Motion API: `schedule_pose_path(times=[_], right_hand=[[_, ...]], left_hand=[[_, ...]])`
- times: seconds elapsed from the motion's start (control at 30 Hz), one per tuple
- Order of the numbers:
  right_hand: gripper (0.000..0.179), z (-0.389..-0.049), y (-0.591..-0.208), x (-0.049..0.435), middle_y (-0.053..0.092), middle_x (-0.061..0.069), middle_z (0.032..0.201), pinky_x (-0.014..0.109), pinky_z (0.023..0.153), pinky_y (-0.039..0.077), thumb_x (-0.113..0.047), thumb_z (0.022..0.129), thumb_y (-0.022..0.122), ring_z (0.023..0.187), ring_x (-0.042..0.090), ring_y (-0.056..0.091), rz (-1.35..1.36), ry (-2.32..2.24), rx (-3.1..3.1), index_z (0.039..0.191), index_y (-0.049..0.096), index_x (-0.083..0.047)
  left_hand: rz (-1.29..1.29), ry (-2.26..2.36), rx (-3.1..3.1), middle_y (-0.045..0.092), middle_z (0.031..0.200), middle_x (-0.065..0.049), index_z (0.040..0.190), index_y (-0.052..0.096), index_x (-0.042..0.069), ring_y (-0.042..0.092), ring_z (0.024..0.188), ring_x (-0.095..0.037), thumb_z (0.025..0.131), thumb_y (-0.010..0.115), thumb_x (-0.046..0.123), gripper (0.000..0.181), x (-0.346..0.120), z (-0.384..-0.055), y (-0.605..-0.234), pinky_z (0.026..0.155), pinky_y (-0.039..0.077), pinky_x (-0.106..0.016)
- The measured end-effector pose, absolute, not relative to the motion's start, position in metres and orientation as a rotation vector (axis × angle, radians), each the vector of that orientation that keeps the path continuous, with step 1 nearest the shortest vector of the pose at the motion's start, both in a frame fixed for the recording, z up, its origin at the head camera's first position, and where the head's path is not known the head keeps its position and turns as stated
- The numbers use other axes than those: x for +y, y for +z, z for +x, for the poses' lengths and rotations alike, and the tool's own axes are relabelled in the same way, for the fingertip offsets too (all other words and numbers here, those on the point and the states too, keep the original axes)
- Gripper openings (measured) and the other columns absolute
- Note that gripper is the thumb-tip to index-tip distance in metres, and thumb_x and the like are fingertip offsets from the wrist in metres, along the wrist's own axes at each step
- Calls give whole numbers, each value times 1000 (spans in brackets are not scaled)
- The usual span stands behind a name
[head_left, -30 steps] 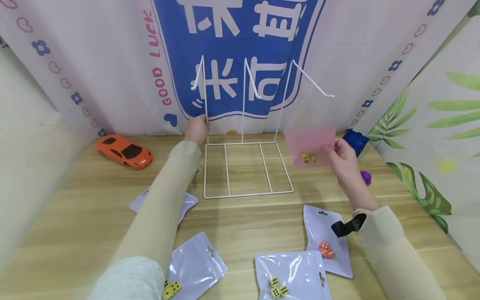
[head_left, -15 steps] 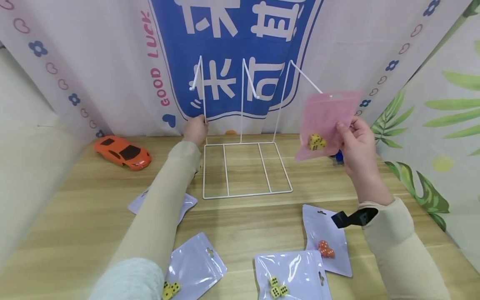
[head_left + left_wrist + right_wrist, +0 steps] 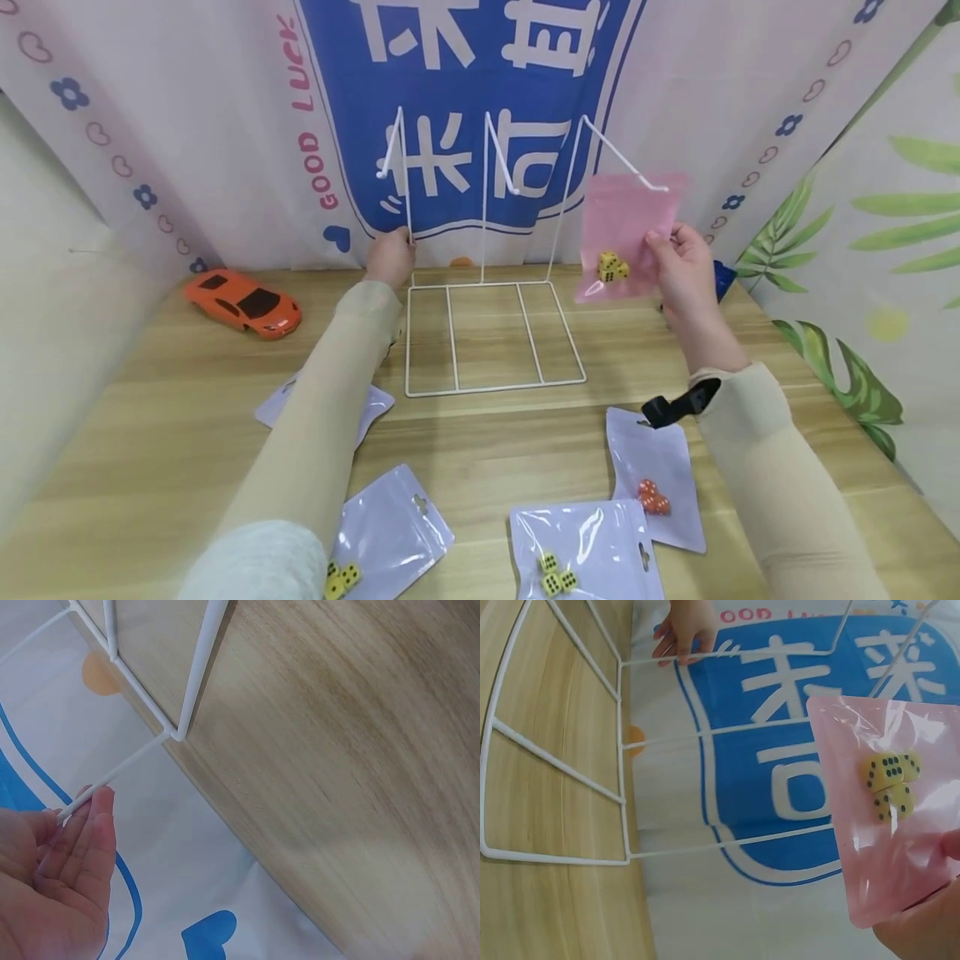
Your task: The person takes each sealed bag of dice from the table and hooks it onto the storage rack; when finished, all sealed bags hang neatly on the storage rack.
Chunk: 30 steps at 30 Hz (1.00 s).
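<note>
A white wire rack (image 3: 497, 388) with three arms sticking out at its top stands at the back of the table. My left hand (image 3: 390, 257) holds its left upright, the thin rod (image 3: 127, 766) pinched between thumb and fingers in the left wrist view. With my right hand (image 3: 686, 271) I pinch the right edge of a pink zip bag (image 3: 622, 212), upright in the air. Yellow dice (image 3: 889, 784) show through it. The bag's top is at the tip of the rack's right arm (image 3: 618, 157); whether the tip passes through the bag's hole I cannot tell.
Pale lilac bags lie in front: one with yellow dice (image 3: 397, 525), another with yellow dice (image 3: 600, 542), one with orange dice (image 3: 648, 450), and one (image 3: 375, 408) partly under my left arm. An orange toy car (image 3: 243, 304) is left; a blue object (image 3: 723, 279) is behind my right hand.
My right hand has raised the pink bag from low beside the rack and turned it upright, then brought it left to the right arm's tip. The left hand keeps its hold.
</note>
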State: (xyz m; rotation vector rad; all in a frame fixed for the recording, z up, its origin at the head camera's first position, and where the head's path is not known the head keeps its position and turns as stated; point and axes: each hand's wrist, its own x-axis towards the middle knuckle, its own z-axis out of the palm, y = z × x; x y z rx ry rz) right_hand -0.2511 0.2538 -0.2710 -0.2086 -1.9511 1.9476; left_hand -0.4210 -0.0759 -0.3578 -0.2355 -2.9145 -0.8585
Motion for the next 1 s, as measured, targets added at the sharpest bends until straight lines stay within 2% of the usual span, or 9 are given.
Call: schedule_pose_path(times=[0.13,0.37,0.63,0.83,1.0], right_hand=[[26,-276,-272,248,54,8,112,31,95,39,-13,94,50,105,17,51,-236,1932,-1935,118,50,-2],[30,-314,-272,238,53,3,98,27,84,41,-11,94,49,89,11,51,-284,1908,-1897,121,49,1],[36,-338,-270,235,50,12,122,25,91,40,-12,95,46,107,17,50,-377,1912,-1949,130,45,-2],[36,-352,-272,235,51,11,122,28,90,40,-14,96,44,104,16,50,-368,1878,-1992,131,45,-8],[35,-365,-271,234,52,10,120,27,89,41,-10,96,43,100,14,51,-351,1869,-1982,130,47,-8]], left_hand=[[-223,-840,-2921,58,86,-14,105,55,0,52,76,-28,98,40,15,23,-79,-419,-357,71,43,-39],[-196,-828,-2914,60,90,-14,109,55,1,53,79,-29,98,40,16,24,-81,-418,-357,74,44,-40],[-175,-831,-2924,61,92,-13,110,54,3,55,78,-28,98,41,18,23,-78,-418,-364,71,45,-39],[-190,-809,-2913,61,91,-13,109,54,3,56,77,-27,98,41,17,22,-76,-420,-363,70,46,-38],[-185,-808,-2915,60,89,-12,110,54,3,54,75,-26,98,41,17,23,-75,-420,-362,69,45,-36]])
